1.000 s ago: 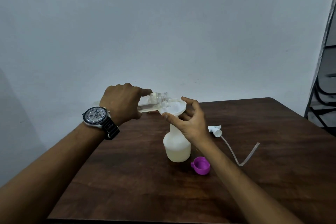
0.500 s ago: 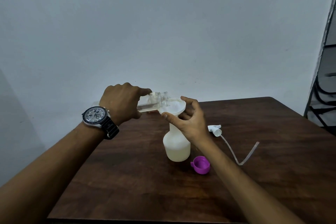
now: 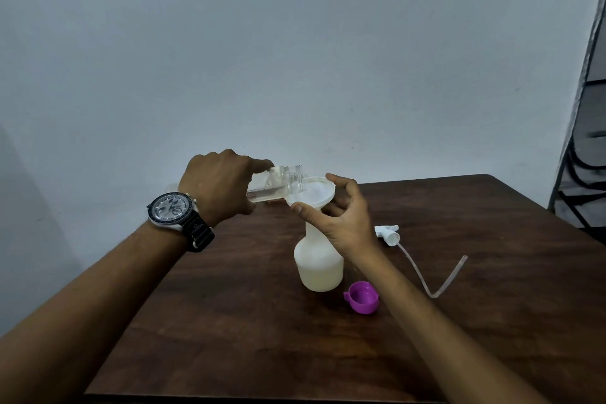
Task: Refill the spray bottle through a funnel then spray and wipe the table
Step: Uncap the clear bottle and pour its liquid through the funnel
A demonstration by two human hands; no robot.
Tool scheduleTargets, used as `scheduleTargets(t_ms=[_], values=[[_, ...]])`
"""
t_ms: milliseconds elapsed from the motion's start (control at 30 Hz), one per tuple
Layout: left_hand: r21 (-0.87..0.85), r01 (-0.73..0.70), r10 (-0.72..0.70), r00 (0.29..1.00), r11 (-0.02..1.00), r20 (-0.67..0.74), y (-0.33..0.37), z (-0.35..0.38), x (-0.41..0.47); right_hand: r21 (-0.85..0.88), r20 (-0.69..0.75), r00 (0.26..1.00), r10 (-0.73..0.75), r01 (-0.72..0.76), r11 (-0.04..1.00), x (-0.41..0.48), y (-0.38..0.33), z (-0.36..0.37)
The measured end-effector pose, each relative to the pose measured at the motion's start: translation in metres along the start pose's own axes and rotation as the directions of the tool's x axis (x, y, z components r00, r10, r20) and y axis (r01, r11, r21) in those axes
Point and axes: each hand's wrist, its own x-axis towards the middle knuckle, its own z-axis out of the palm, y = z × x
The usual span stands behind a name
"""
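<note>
Spray bottle (image 3: 318, 269) stands upright near the middle of the dark wooden table (image 3: 229, 321). It has a squat, translucent white body with sloping shoulders that rise into a narrow neck. On my feed its lower part looks a shade creamier than the shoulders, but I cannot pick out a clear fill line.

A white funnel (image 3: 316, 193) sits in the neck with its wide bowl facing up. My operator's right hand (image 3: 344, 220) grasps the funnel's rim, thumb on the near edge and fingers curled round the far side.

The left hand (image 3: 219, 187), with a watch (image 3: 172, 208) on its wrist, is wrapped round a clear bottle (image 3: 278, 185). That bottle is tipped almost level, and its threaded mouth is over the left edge of the funnel's bowl. A little clear liquid lies along its lower side.

The spray head (image 3: 388, 233) lies on the table to the right of the spray bottle, apart from it. Its thin tube (image 3: 439, 282) trails toward me and bends back up. A purple cap (image 3: 362, 298) lies just beside the bottle's base, on the near right, partly under the right forearm.
</note>
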Motion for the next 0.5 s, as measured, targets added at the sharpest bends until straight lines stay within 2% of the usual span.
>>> scheduleTargets(t_ms=[500], values=[[0.022, -0.003, 0.003, 1.0, 1.0, -0.011, -0.0005, 0.001, 0.0024, 0.001, 0.002, 1.0, -0.003, 0.003, 1.0, 0.0005, 0.0003, -0.0007]])
